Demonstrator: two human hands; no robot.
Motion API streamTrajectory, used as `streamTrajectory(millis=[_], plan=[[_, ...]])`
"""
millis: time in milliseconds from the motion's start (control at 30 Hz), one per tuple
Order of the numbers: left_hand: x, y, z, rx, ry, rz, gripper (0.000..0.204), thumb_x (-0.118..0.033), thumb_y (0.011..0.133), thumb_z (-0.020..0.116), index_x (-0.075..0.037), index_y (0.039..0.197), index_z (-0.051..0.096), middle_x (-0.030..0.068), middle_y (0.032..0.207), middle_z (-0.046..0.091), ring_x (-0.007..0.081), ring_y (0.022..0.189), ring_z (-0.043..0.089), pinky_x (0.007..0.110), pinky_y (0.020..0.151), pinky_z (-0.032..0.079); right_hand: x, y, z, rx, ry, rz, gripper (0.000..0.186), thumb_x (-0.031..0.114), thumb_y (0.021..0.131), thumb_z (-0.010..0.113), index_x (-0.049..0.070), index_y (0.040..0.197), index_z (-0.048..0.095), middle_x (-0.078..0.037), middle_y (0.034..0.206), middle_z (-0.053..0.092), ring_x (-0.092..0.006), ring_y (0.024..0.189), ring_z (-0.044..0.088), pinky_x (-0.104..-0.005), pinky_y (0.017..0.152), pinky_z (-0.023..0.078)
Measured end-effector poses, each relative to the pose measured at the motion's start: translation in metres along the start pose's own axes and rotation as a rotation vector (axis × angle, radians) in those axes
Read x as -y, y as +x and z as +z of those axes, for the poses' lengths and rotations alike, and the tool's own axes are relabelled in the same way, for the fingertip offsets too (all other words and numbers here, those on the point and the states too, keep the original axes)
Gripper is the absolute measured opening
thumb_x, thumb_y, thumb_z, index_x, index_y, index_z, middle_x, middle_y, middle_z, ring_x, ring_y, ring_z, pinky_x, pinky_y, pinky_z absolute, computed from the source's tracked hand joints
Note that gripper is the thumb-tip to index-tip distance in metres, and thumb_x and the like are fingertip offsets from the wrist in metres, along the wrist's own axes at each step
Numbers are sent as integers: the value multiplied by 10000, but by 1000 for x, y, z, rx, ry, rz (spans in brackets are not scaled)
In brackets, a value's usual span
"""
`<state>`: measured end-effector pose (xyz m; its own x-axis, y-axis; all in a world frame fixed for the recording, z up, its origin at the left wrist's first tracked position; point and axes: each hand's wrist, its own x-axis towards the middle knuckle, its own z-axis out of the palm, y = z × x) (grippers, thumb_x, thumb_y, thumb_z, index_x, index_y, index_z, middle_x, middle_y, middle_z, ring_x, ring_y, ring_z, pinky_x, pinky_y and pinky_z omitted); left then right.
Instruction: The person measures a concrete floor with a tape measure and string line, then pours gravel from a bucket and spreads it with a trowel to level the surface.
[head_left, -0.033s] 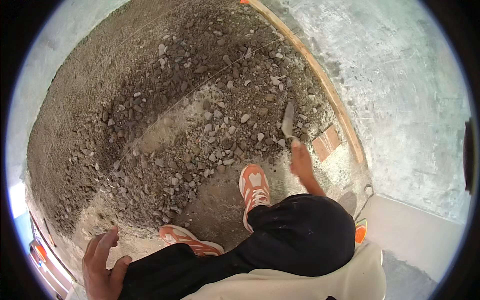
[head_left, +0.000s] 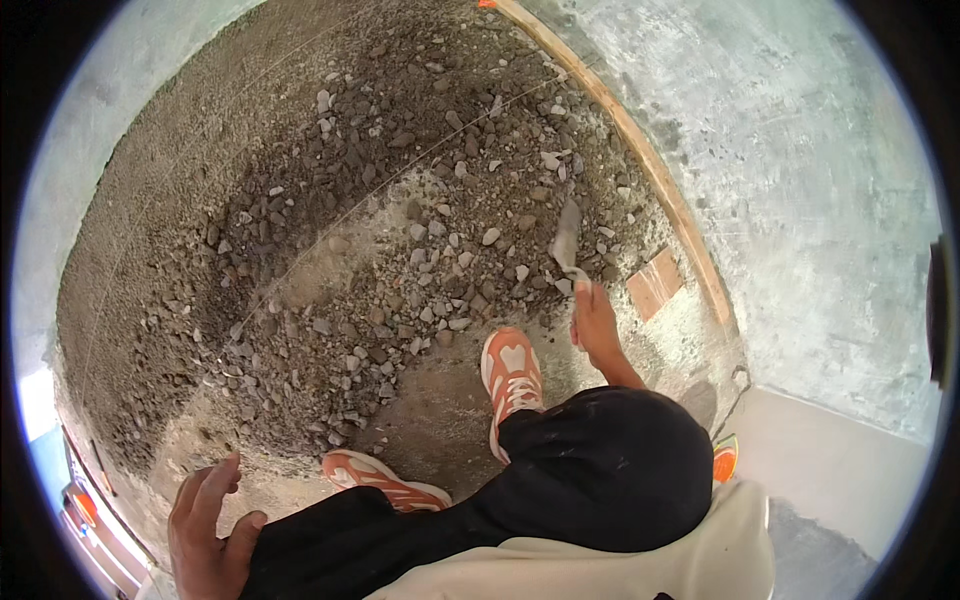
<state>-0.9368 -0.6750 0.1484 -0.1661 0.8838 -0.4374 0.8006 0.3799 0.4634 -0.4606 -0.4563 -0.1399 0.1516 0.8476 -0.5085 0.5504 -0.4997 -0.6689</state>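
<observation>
My right hand [head_left: 598, 328] is closed around the handle of a small trowel [head_left: 566, 235]. The trowel's grey metal blade points away from me over the loose gravel [head_left: 400, 265]; whether it touches the stones I cannot tell. At the lower left, beside my black-trousered leg, my left hand [head_left: 205, 535] holds nothing, its fingers apart and slightly bent. Stones of mixed size, grey and brown, lie in front of my shoes.
A wooden strip [head_left: 655, 165] runs along the foot of the pale plastered wall [head_left: 800, 180] on the right. Near the trowel lies a flat brown tile piece [head_left: 655, 284]. A thin string [head_left: 375, 185] stretches over the gravel. My orange-and-white shoes [head_left: 512, 370] stand at its near edge.
My right hand and the trowel have shifted slightly left, and the blade has turned a little. The left hand stays in place.
</observation>
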Motion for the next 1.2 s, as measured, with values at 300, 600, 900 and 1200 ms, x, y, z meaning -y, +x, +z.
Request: streamTrajectory(millis=[300, 600, 900, 1200], plan=[[-11, 1, -3, -3, 15, -2, 651, -121, 794, 800, -16, 1404, 599, 178, 1096, 686, 323, 1027, 659, 423, 941, 507, 71, 61, 17, -196, -980, -723, 436, 330, 1028, 599, 146, 1413, 509, -149, 968, 656, -397, 835, 731, -530, 713, 584], [-18, 1, 11, -67, 20, 2, 650, -121, 784, 809, 2, 1387, 601, 182, 1107, 692, 338, 1036, 663, 427, 934, 511, 95, 224, -84, -260, -780, -371, 475, 408, 1056, 524, 60, 1376, 565, -300, 1162, 702, -490, 1071, 682, -572, 905, 540], [-34, 17, -2, -14, 74, -43, 618, -150, 817, 801, -18, 1389, 609, 211, 1141, 670, 405, 1069, 643, 454, 937, 509, 65, 35, 22, 336, -883, -986, 575, 384, 957, 679, 151, 1467, 551, -165, 1172, 641, -358, 925, 684, -469, 781, 583], [-20, -5, -7, -175, 102, -54, 612, -173, 809, 810, -14, 1373, 630, 175, 1047, 697, 349, 958, 678, 411, 902, 526, 55, -44, 126, 1055, -603, -665, 592, 457, 1068, 549, 64, 1505, 469, -222, 1269, 688, -403, 1101, 701, -475, 901, 547]])
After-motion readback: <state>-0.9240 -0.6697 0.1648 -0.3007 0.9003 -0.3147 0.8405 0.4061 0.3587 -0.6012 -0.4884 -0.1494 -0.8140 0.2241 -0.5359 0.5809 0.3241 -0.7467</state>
